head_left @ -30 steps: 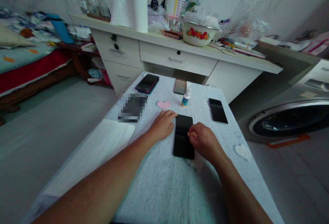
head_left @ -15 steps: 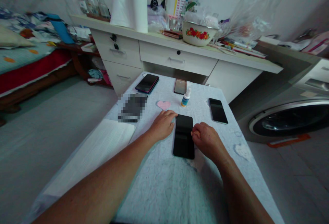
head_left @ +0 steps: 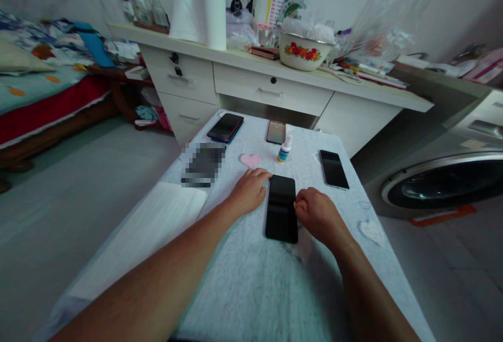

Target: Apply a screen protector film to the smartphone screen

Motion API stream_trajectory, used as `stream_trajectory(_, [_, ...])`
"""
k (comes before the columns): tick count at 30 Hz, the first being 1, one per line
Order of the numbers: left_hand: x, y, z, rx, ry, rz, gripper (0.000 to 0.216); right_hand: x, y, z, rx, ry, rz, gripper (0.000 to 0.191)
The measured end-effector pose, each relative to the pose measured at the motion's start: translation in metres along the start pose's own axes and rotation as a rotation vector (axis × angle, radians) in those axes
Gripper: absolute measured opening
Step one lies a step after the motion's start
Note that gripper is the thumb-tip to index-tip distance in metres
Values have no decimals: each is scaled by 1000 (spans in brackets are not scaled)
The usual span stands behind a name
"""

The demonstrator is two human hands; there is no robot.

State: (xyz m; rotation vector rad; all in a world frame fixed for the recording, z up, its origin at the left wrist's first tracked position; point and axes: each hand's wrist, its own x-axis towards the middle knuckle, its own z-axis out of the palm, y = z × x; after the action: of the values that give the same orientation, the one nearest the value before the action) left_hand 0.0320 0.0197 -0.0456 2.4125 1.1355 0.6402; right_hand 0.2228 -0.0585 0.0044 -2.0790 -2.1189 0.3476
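A black smartphone (head_left: 281, 211) lies face up on the cloth-covered table in front of me. My left hand (head_left: 249, 190) rests at its upper left side, fingers stretched out and fingertips touching the top corner, with the thumb apart. At the phone's right edge is my right hand (head_left: 314, 208), its fingers curled and pressed together; whatever they may pinch is hidden. Just beyond the phone sit a pink heart-shaped piece (head_left: 250, 161) and a small white bottle (head_left: 284, 150) with a blue and yellow label.
Other phones lie around: a dark phone (head_left: 225, 127) stacked at far left, a smaller phone (head_left: 276, 132) at the back, another phone (head_left: 334, 169) at right. A blurred-out item (head_left: 204, 165) is at left. Behind stands a white desk (head_left: 275, 90); a washing machine (head_left: 448, 179) is at right.
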Motion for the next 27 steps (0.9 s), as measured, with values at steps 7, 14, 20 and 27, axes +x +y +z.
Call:
stream_trajectory(7, [1, -1, 0, 5, 2, 7, 42, -1, -5, 3, 75, -1, -41, 12])
stream_trajectory(14, [1, 0, 0, -3, 6, 3, 43, -2, -14, 6, 134, 1, -81, 13])
stream_trajectory(20, [0, 0, -1, -11, 12, 6, 43, -3, -21, 11, 166, 18, -123, 14])
stream_trajectory(27, [0, -1, 1, -11, 14, 5, 43, -3, -26, 18, 180, 42, -179, 12])
